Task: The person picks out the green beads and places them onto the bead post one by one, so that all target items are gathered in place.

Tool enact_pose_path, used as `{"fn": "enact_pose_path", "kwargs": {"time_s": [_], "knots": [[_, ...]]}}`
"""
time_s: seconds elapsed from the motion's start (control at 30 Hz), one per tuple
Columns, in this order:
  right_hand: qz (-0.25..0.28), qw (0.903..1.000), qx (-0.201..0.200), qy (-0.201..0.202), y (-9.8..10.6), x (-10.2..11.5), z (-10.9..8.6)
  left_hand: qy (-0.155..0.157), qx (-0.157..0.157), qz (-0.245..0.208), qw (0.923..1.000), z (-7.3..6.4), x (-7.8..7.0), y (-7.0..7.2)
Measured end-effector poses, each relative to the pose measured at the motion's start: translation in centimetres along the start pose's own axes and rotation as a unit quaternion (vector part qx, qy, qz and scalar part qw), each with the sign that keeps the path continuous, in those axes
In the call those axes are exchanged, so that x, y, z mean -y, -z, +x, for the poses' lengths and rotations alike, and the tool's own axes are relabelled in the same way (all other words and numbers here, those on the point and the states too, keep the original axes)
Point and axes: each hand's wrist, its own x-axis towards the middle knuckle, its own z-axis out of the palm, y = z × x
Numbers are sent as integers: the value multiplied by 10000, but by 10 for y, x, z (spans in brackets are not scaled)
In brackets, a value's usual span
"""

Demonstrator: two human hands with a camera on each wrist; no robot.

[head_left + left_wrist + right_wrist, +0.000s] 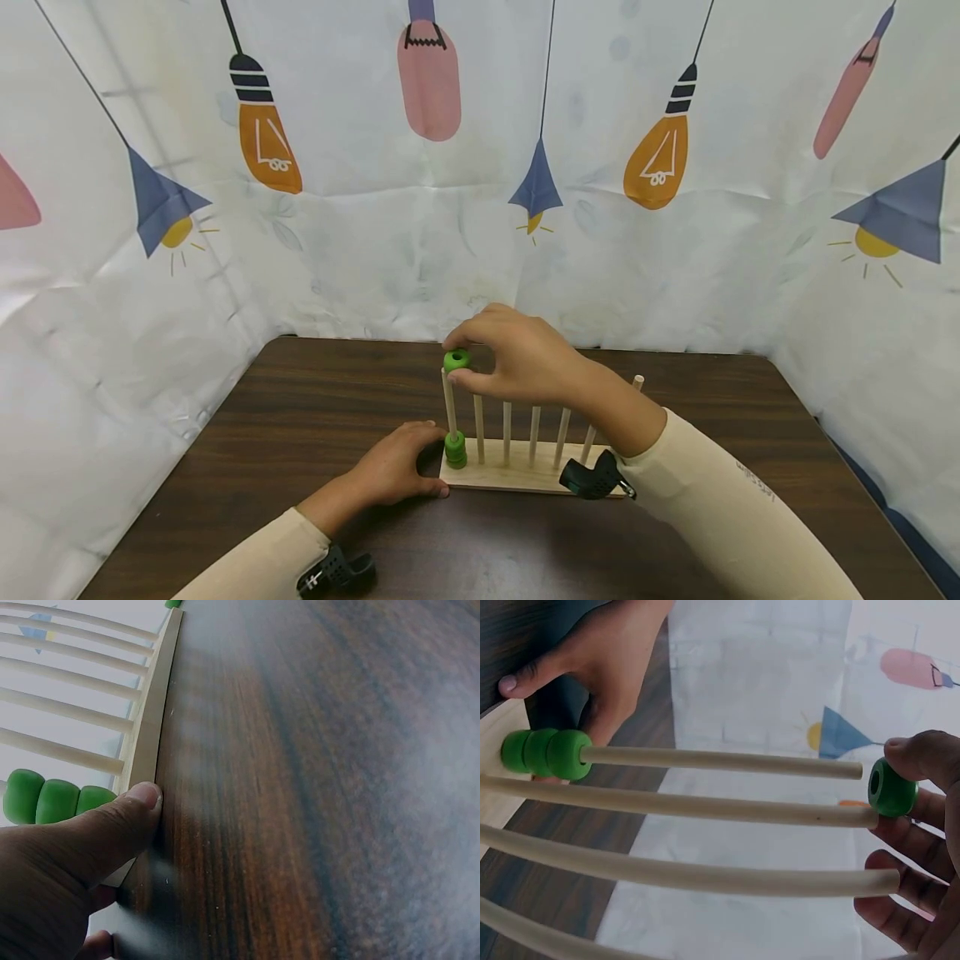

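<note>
A wooden peg rack has a pale base [510,477] with several upright pegs. Three green beads [536,752] are stacked low on its leftmost peg [727,762]. My right hand [525,354] pinches another green bead [894,789] between thumb and index finger, just off that peg's tip, with its hole facing the peg. At the rack's left end, my left hand [397,467] grips the base, its thumb [135,810] on the front edge and fingers behind. The right forearm hides part of the rack's right side in the head view.
The rack stands on a dark wood-grain table [300,417]. Behind it hangs a white cloth [360,250] printed with lamps and bulbs. A small green piece [172,603] shows by the base's far end in the left wrist view.
</note>
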Motion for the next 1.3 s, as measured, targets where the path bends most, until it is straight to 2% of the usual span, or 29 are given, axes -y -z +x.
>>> {"fn": "enact_pose_path", "kwargs": {"time_s": [0.3, 0.7, 0.97, 1.3], "knots": [[-24, 9999, 85, -60, -6, 2, 6, -96, 7, -24, 10000, 0, 1, 0], [-129, 9993, 301, -199, -7, 1, 6, -1, 57, -63, 10000, 0, 0, 0], [-307, 9978, 248, -531, 9, -10, -16, 44, 15, 47, 10000, 0, -1, -1], [-425, 9947, -34, -940, 37, -37, -59, 133, 36, 129, 9998, -1, -1, -1]]}}
